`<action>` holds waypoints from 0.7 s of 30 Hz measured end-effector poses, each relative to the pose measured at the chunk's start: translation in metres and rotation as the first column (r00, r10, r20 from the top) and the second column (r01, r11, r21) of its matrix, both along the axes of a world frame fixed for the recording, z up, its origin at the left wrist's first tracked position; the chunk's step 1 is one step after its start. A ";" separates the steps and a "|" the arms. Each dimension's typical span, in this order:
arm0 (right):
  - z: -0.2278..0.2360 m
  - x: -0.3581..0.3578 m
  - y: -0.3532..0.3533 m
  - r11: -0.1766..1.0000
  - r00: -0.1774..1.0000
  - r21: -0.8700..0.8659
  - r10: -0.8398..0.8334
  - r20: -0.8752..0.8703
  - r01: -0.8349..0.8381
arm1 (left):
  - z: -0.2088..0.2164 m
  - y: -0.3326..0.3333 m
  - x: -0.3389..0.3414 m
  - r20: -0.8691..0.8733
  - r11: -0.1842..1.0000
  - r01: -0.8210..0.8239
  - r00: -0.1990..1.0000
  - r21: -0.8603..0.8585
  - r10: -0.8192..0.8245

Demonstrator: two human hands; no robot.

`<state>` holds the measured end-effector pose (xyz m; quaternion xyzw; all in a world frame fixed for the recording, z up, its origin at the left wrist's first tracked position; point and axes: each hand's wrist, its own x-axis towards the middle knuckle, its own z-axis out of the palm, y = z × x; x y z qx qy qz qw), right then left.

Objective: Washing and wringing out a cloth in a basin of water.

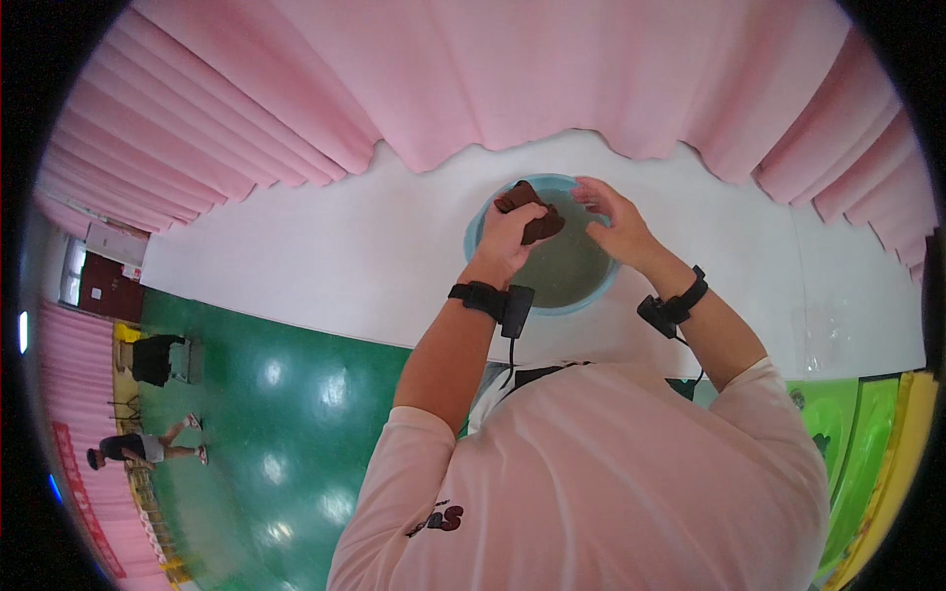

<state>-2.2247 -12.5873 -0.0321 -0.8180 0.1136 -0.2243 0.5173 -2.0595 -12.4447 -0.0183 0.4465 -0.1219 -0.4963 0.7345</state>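
Note:
A light blue round basin (470, 234) holds murky grey-green water (572, 264). Over its left side, my left hand (506, 236) grips a bunched dark brown cloth (533, 223), with the thumb pressed across it. My right hand (619, 223) is at the basin's right rim, fingers apart and curved toward the water, with nothing in them. A gap separates it from the cloth. Whether its fingertips touch the rim, I cannot tell.
The basin stands on a long white surface (394, 251) backed by a pink curtain (552, 69). Black straps with small devices and cables circle both my wrists. A green floor (286, 394) lies to the left, where a person (148, 448) walks far off. Bright green panels (838, 424) stand at right.

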 end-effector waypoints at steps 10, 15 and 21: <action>-0.003 0.015 0.027 0.987 0.990 0.156 -0.015 -0.140 0.037 | -0.006 -0.012 -0.007 0.301 0.997 -0.077 0.951 0.033 0.063; -0.009 0.014 0.025 0.990 0.988 0.115 -0.060 -0.141 0.077 | -0.008 -0.012 0.000 0.494 0.980 -0.113 0.869 0.164 0.017; -0.005 0.012 0.022 0.982 0.987 0.151 -0.090 -0.130 0.110 | -0.015 -0.017 0.012 0.706 0.947 -0.224 0.708 0.230 -0.004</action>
